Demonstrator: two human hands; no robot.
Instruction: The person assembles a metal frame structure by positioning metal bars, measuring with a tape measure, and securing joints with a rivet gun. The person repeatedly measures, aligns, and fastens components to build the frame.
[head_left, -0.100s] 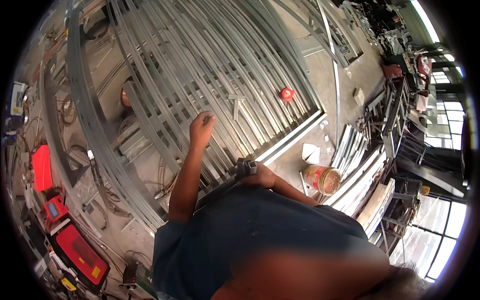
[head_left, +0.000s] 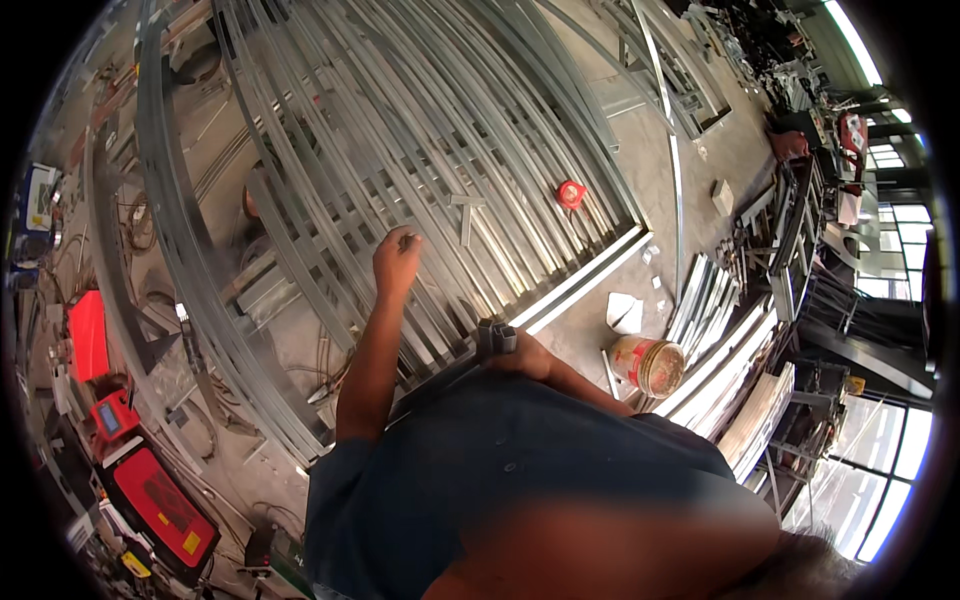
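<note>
My left hand point(head_left: 396, 265) is held over the long grey metal bars point(head_left: 360, 165), its fingers curled closed. A small dark spot shows between thumb and fingers; I cannot make out what it is. Close to my body, my right hand point(head_left: 522, 360) grips short square metal tubes point(head_left: 497, 338), their open ends facing up. Ahead of the right hand, a T-shaped metal piece point(head_left: 466, 216) lies across the bars. Further right on the bars rests a red tape measure point(head_left: 570, 195).
A metal frame edge point(head_left: 580, 280) borders the bars. At the right stand a tub with a crusted lid point(head_left: 660, 368) and stacked metal lengths point(head_left: 703, 300). Red-topped equipment point(head_left: 165, 510), a red panel point(head_left: 88, 335) and cables crowd the left floor.
The view has shifted slightly. My left hand sits a touch further left and nearer to me; my right hand keeps its hold on the tubes.
</note>
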